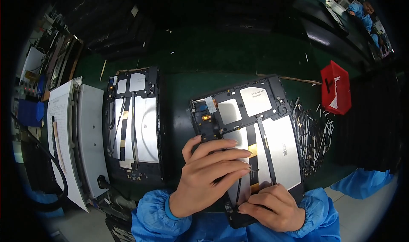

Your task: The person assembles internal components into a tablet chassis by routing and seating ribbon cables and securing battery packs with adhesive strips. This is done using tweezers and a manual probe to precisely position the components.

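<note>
An opened tablet (pixel 279 152), with a black frame and silver battery panels, lies tilted in front of me. My left hand (pixel 208 173) reaches across its left half, fingers bent, thumb and forefinger closed near the middle. A tiny dark sliver shows at those fingertips, too small to name. My right hand (pixel 275 208) is closed at the tablet's lower edge, fingers curled and thumb pressed against the forefinger; what they grip is hidden. Between the hands run a black flat cable (pixel 265 146) and gold-coloured tape (pixel 253 150).
A second opened tablet (pixel 147 127) lies to the left. Beyond it are a grey metal box (pixel 93 135) and a paper sheet with pens (pixel 61 114). On the right, a heap of small dark and white strips (pixel 313 139) lies below a red bin (pixel 334 86). Black stacks stand behind.
</note>
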Demonstrator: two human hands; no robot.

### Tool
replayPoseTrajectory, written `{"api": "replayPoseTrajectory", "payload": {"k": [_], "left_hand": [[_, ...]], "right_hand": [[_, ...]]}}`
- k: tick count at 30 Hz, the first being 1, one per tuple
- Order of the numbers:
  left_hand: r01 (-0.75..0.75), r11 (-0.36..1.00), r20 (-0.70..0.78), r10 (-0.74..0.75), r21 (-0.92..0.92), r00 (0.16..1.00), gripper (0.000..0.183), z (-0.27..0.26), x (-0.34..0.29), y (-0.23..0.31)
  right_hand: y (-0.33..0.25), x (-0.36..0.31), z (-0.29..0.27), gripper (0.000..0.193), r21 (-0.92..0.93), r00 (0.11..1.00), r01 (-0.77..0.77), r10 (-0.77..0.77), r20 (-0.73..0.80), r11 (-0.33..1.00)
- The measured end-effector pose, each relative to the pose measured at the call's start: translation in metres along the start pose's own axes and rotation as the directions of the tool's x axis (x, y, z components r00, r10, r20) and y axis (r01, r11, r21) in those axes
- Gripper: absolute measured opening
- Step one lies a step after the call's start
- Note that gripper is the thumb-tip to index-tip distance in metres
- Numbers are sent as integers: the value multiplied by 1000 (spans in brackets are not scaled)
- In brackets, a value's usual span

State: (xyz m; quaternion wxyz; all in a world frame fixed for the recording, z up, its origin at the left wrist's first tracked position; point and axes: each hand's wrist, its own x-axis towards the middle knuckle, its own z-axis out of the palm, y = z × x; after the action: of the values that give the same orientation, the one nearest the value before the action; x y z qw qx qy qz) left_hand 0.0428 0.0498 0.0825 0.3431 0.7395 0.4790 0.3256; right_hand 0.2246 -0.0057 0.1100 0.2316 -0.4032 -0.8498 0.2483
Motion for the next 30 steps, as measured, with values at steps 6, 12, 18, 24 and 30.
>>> {"api": "replayPoseTrajectory", "payload": {"k": [6,12,18,24,30], "left_hand": [[6,1000,2,-6,1,1000,8,0,-1,3],[118,960,-118,-153,-256,981,20,9,3,12],[-232,972,-160,223,-39,962,47,10,-31,-24],[-132,978,-21,137,160,990,75,4,-32,-18],[-123,980,-43,131,157,990,79,6,2,-28]], "right_hand": [[-2,-4,-1,22,-1,1000,-10,10,24,1000],[-1,-1,-5,18,-43,999,-6,8,46,999],[-8,0,-10,25,-130,996,64,-73,-60,989],[-14,1,-25,29,56,999,-52,53,-13,997],[-13,5,-26,57,-182,980,-62,95,173,981]]}}
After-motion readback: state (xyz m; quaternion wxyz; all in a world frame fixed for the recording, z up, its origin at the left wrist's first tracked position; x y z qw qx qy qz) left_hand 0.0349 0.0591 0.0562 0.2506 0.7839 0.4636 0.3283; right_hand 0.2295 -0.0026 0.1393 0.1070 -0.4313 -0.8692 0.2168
